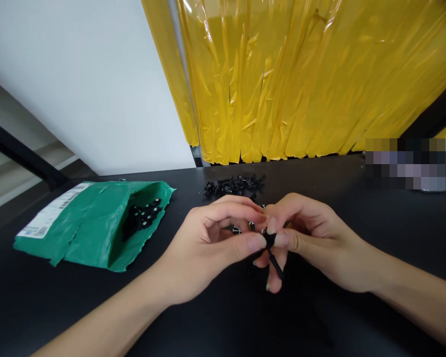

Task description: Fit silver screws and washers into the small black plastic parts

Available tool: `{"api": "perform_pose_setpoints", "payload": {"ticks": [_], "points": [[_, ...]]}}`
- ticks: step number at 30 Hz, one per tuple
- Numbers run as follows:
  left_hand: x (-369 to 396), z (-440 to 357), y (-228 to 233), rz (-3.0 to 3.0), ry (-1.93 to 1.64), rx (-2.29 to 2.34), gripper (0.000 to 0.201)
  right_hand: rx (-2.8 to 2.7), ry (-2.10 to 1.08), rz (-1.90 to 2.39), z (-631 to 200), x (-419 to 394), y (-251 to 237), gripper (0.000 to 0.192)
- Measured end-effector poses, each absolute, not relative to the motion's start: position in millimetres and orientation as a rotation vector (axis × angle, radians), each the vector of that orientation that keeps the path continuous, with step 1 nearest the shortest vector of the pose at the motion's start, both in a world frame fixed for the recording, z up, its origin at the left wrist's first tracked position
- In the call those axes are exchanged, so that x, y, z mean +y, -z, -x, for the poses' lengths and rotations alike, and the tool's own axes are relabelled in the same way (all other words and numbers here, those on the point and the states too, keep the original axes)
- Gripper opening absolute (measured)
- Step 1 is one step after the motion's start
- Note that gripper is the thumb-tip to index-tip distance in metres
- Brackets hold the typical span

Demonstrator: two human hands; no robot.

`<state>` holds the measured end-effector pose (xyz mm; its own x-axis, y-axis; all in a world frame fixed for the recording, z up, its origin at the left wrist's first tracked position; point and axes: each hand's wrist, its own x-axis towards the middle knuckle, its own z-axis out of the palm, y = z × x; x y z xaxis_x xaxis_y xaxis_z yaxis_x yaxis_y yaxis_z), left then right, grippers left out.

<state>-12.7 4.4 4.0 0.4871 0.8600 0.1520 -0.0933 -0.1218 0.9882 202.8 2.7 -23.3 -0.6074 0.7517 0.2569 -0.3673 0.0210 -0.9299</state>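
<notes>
Both hands, my left hand and right hand, are pinching one small black part together over the tabletop, green bag off to the left.

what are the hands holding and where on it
Both the left hand and right hand pinch a small black part at its upper end between fingertips; its thin stem hangs free below.
</notes>
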Motion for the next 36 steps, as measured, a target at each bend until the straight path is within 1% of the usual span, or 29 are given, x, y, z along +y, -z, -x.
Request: {"api": "perform_pose_setpoints", "payload": {"ticks": [2,5,10,12,15,18,20,25,32,36], "points": [[4.2,12.4,-4.4,-1.560,-0.994,0.778,0.004,-1.469,-1.721,0.425,-202.8,2.6,24.4,0.002],[2.2,10.3,-6.1,-1.682,-1.036,0.864,0.012,-1.465,-1.737,0.434,-202.1,3.5,26.6,0.002],[1.9,8.3,-4.6,-1.551,-0.993,0.793,0.005,-1.449,-1.750,0.414,-200.0,5.0,24.8,0.003],[3.6,9.2,-2.9,-1.494,-0.997,0.763,0.008,-1.444,-1.748,0.400,-199.7,4.9,23.7,0.002],[4.9,11.1,-2.2,-1.592,-1.050,0.831,0.002,-1.444,-1.729,0.406,-199.9,4.4,24.6,0.002],[2.6,12.0,-3.9,-1.795,-1.095,0.903,0.010,-1.444,-1.729,0.421,-200.2,4.2,27.3,0.002],[0.3,11.8,-5.3,-1.844,-1.106,0.889,0.011,-1.439,-1.740,0.416,-200.1,4.2,28.2,0.002],[-0.4,11.0,-4.8,-1.633,-1.056,0.824,0.001,-1.410,-1.737,0.396,-199.5,3.8,25.0,0.003],[-1.1,10.9,-3.4,-1.873,-1.113,0.867,0.007,-1.406,-1.736,0.419,-199.7,4.4,25.1,0.002],[-0.9,12.2,-3.2,-1.720,-1.057,0.830,0.003,-1.400,-1.746,0.389,-198.4,6.6,25.0,0.002]]}}
